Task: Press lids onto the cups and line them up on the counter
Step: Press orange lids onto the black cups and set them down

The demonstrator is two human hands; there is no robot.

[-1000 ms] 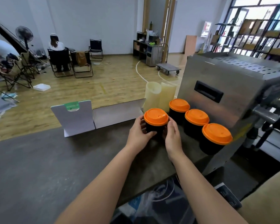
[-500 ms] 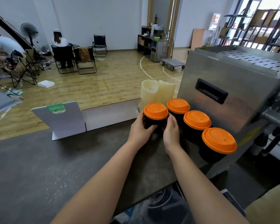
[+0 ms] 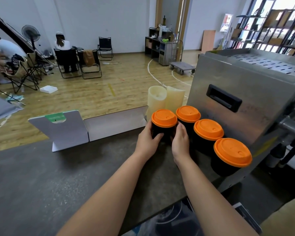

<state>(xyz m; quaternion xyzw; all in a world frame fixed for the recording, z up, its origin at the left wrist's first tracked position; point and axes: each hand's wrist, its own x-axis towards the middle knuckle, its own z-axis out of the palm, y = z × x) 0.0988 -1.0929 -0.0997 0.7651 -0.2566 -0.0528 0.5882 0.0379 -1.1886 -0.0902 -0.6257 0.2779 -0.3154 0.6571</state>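
Both hands hold one black cup (image 3: pixel 162 133) with an orange lid (image 3: pixel 164 118). The left hand (image 3: pixel 147 142) wraps its fingers around the left side of the cup, and the right hand (image 3: pixel 180 138) curls around the right side. The cup stands on the gray bench (image 3: pixel 58 176).

A moment ago the cup sat a bit nearer the person and apart from the others. Now the hands have slid it back, so it sits just beside the far cup (image 3: pixel 188 114). Two more cups with lids, the third cup (image 3: pixel 208 129) and the near cup (image 3: pixel 232 152), stand to the right of the right hand, along the big metal box (image 3: pixel 245 86).

All four cups wear lids, so the job looks nearly done. This cup looks out of line, though.
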